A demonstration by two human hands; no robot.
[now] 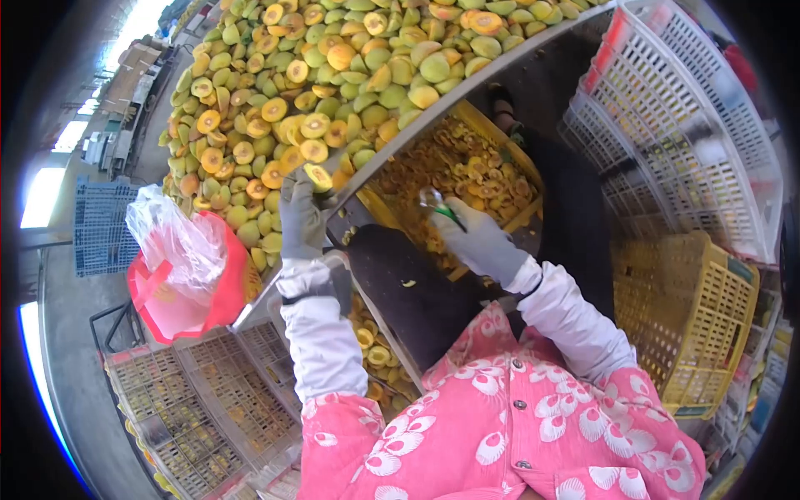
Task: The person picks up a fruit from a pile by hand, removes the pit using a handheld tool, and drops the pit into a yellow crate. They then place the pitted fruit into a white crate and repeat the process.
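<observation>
Fruit half (pixel 318 177) L hand (pixel 300 221), tool (pixel 433 200) R hand (pixel 479 243), tbl edge (pixel 517 71)

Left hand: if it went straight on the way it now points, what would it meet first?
The left hand points up at the table edge; a halved fruit at its fingertips comes first, probably already touched, with the fruit heap behind it.
</observation>
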